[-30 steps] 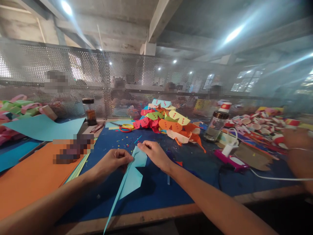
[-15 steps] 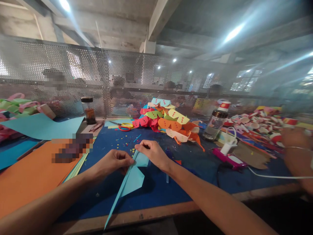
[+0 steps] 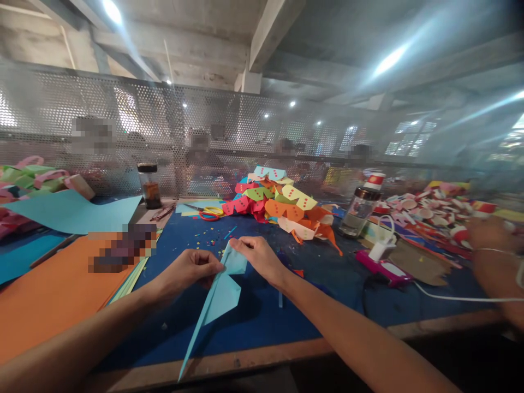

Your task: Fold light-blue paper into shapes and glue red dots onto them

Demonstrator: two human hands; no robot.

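A folded light-blue paper piece (image 3: 223, 300) slants over the front of the blue table mat, its long thin end pointing toward me past the table edge. My left hand (image 3: 201, 266) pinches its folded edge from the left, partway along. At its upper end, my right hand (image 3: 254, 255) grips the paper between thumb and fingers. Beyond my hands lie tiny coloured paper scraps (image 3: 208, 240) and a pile of folded coloured paper shapes (image 3: 278, 199) with rows of punched or printed dots.
Scissors (image 3: 210, 213) lie behind the scraps. Glass jars stand left (image 3: 151, 188) and right (image 3: 360, 213). A magenta power strip (image 3: 382, 268) with a white cable sits right. Orange paper sheets (image 3: 49, 295) are stacked left. Another person's arm (image 3: 495, 262) is at far right.
My right hand has shifted very slightly at the paper's upper end. The paper and my left hand stay almost the same.
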